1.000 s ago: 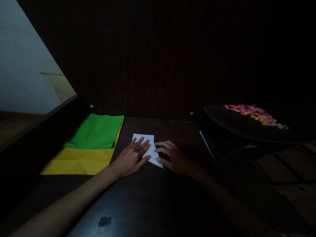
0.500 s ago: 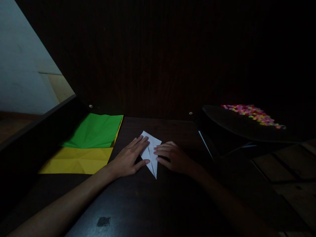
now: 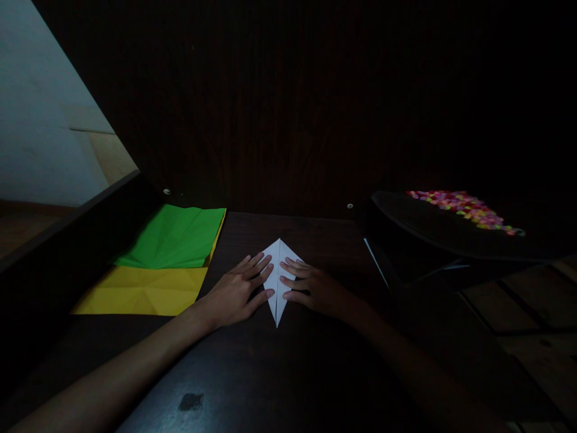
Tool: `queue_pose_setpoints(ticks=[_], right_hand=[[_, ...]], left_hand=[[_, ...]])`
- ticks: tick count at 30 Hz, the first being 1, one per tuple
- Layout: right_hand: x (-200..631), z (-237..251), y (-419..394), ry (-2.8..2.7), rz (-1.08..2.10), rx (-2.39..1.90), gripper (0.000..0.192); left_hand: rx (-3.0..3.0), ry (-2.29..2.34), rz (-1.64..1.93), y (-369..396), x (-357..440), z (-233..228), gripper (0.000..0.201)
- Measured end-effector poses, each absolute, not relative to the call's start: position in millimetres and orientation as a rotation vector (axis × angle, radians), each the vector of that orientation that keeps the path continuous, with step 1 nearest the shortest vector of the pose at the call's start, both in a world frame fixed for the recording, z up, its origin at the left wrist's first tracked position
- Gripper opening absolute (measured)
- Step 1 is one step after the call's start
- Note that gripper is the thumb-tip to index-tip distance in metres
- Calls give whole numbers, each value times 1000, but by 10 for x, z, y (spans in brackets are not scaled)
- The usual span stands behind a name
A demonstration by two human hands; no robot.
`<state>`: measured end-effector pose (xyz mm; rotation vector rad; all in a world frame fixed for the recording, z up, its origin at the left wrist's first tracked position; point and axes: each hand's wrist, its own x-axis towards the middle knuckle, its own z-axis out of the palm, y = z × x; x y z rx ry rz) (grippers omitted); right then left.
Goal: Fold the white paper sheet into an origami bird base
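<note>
A folded white sheet of paper [image 3: 278, 252] lies flat on the dark desk, shaped like a narrow diamond with a seam down its middle. Its sharp lower point faces me. My left hand [image 3: 241, 287] rests on its left side, fingers spread, covering part of that edge. From the other side, my right hand [image 3: 313, 285] lays its spread fingertips on the right half, hiding the right corner. Both hands press from above and neither grasps the paper.
Creased green paper [image 3: 174, 237] overlaps yellow paper [image 3: 139, 293] at the left, by a low dark side panel [image 3: 85, 219]. At the right, a dark bag-like object [image 3: 406, 231] carries a strip of colourful beads [image 3: 469, 210]. A tall dark panel [image 3: 270, 108] closes the back.
The white paper has turned so its seam now runs almost straight toward me, its lower point shifting left. Both hands stay on it, with the right fingers now more spread.
</note>
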<state>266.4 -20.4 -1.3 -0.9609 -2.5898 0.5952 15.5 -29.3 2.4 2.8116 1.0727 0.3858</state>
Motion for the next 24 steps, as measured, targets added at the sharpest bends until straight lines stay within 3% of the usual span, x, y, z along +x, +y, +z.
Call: queue_pose_setpoints(ticks=[24], right_hand=[[2638, 34, -197, -2597, 608, -996, 36]], left_hand=[[2769, 1148, 308, -366, 247, 68, 53]])
